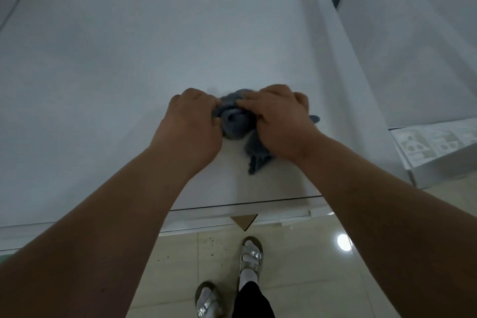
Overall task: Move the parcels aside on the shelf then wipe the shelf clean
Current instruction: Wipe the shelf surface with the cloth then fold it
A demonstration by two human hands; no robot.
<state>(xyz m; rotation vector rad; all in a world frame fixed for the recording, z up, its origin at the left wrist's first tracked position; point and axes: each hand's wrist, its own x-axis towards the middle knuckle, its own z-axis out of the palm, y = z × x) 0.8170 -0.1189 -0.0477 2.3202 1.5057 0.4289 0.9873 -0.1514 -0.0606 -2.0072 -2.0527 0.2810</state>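
Head view, bunched cloth [236, 125], tail toward front edge

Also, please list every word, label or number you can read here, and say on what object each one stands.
No text can be read.
White box at the right edge: grey printed diagrams and panels, too small and blurred to read.
Grey cloth, white shelf: no writing visible.

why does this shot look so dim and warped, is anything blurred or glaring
Head view: wide-angle lens bows the shelf edges and stretches the forearms; light is dim and bluish; the right hand and left hand on the grey cloth look slightly motion-blurred; one bright lamp glare on the floor tiles.
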